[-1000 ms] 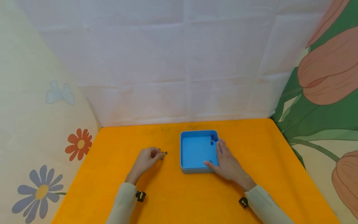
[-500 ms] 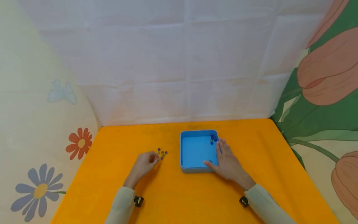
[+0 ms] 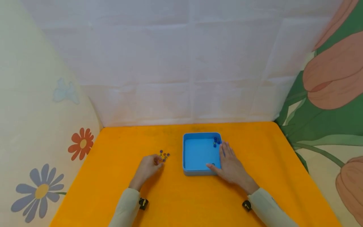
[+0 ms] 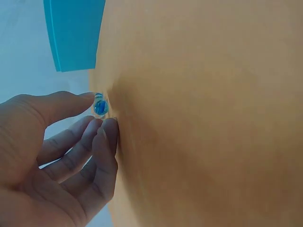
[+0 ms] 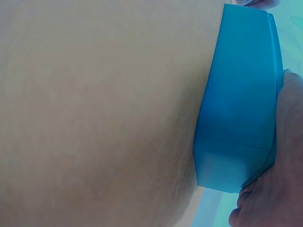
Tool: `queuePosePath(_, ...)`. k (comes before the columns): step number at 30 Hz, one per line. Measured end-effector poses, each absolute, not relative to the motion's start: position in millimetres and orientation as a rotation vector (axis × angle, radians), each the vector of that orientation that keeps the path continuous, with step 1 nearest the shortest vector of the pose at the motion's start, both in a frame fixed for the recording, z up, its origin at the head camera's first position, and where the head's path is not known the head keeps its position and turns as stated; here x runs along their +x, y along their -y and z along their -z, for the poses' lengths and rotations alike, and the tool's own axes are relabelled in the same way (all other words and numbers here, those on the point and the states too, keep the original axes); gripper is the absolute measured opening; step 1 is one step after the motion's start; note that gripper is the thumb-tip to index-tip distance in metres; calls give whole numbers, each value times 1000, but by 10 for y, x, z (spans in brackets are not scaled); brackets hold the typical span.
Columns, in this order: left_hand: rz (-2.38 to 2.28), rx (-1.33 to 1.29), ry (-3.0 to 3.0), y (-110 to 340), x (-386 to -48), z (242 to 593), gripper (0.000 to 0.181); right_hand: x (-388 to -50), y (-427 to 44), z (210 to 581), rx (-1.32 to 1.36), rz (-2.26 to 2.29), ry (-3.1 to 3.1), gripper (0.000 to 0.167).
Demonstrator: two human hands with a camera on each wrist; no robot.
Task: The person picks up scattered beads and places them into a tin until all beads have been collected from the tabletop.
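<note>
Several small glass marbles [image 3: 168, 154] lie in a loose cluster on the orange table. Beside them is my left hand [image 3: 146, 168], with thumb and fingers loosely bent and a gap between the tips. A blue-swirled marble [image 4: 101, 108] shows in that gap in the left wrist view, and no firm pinch is visible. To the right stands an open square blue box [image 3: 198, 172]. My right hand [image 3: 233, 168] rests on its front right corner, fingers straight along the right side and thumb over the front rim. Several dark blue marbles [image 3: 215, 139] sit in its back right corner.
One more marble [image 3: 213, 164] lies inside the box near my right thumb. A white cloth [image 3: 187, 63] hangs behind the table [image 3: 181, 201]. Flower-print cloths stand at the left and right sides.
My left hand has drawn back slightly toward the front left, uncovering more of the marble cluster. The right hand and the box have stayed in place.
</note>
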State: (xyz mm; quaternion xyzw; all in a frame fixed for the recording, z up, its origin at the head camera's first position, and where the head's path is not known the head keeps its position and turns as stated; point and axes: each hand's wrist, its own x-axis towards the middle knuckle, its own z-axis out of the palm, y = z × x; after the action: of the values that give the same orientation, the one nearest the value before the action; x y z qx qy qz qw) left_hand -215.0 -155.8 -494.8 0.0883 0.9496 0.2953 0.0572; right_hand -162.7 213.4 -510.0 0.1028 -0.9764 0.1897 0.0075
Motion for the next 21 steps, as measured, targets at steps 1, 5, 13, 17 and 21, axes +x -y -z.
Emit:
queuePosePath(1,-894,264,-2877,1549,-2157,4942,16,-1627,-2133,5102,320,-598,3053,112)
queuePosePath(5,-863,249,-2869,1517,-2180,4925,20,-1632,-2131,5111,319,-599,3047,112)
queuePosePath(13,-816,243,-2865,1470,-2197,4904,20,-1636,-2123,5119,322,-607,3045,113)
queuePosePath(17,-800,222,-2863,1447,-2205,4895,16,-1635,-2124,5123,316,-608,3046,113)
queuePosePath(21,-785,209,-2861,1433,-2203,4890,14,-1636,-2129,5137,307,-612,3053,114)
